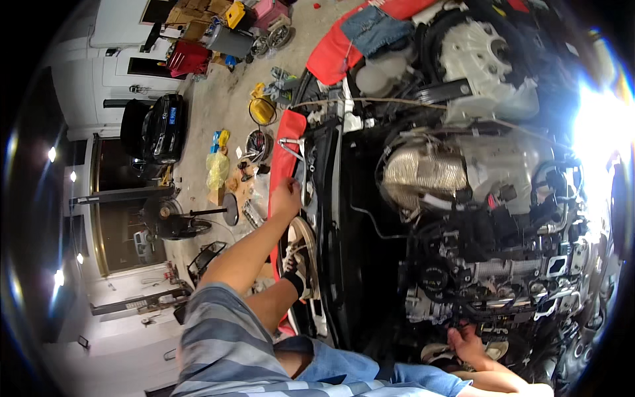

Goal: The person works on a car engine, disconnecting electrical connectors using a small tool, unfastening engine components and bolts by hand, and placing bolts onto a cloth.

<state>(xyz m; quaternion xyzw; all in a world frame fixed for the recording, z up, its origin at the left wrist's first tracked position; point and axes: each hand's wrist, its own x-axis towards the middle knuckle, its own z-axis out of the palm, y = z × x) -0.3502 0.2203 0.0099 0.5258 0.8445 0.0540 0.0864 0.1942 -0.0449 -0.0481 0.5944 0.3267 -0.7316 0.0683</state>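
My left hand [286, 196] is at the red fender cover [290, 129] on the car's edge, fingers curled, beside metal tools [299, 153]; what they grip is unclear. My right hand [468, 344] reaches low into the engine bay, fingers bent at the underside of the engine [483, 271], whatever they hold hidden. Above the engine are a crinkled metal heat shield [423, 172] and a pale housing [479, 59]. My shoe [301, 248] rests along the car's front edge, near my left forearm.
A dark gap lies between the front frame [331, 218] and engine. A second red cover with jeans [377, 30] lies farther along. On the floor are yellow bags [218, 169], tools and boxes [195, 23]. A black car [159, 129] and lift post [122, 197] stand at left.
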